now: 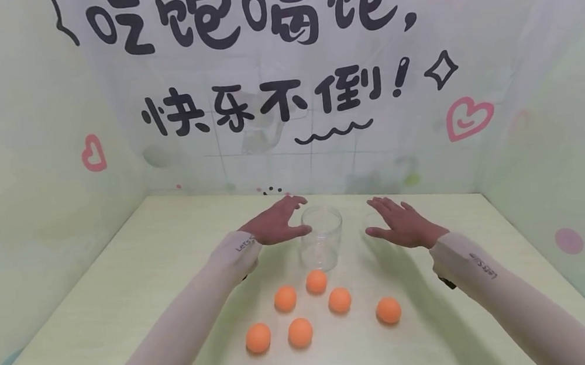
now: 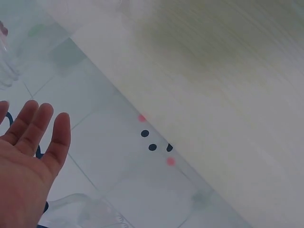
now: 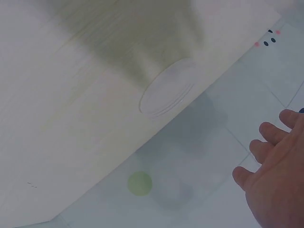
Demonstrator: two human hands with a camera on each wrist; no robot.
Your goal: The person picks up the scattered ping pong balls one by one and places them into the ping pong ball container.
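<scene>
A clear jar [image 1: 321, 241] stands upright on the pale table. My left hand [image 1: 277, 222] [image 2: 26, 164] is at its left side, fingers apart, the thumb overlapping the jar's edge in the head view; whether it touches, I cannot tell. To the jar's right, my right hand [image 1: 401, 225] [image 3: 280, 175] reaches over the table with fingers extended, holding nothing. A clear round lid-like piece [image 1: 372, 220] [image 3: 168, 89] lies on the table near the right fingertips. Several orange balls [image 1: 316, 282] rest in front of the jar.
One orange ball [image 1: 389, 310] sits apart at the right, below the right hand. Behind the table [image 1: 123, 293] rises a wall [image 1: 265, 173] with black writing, and side walls flank it. Something transparent [image 2: 78, 211] shows at the bottom of the left wrist view.
</scene>
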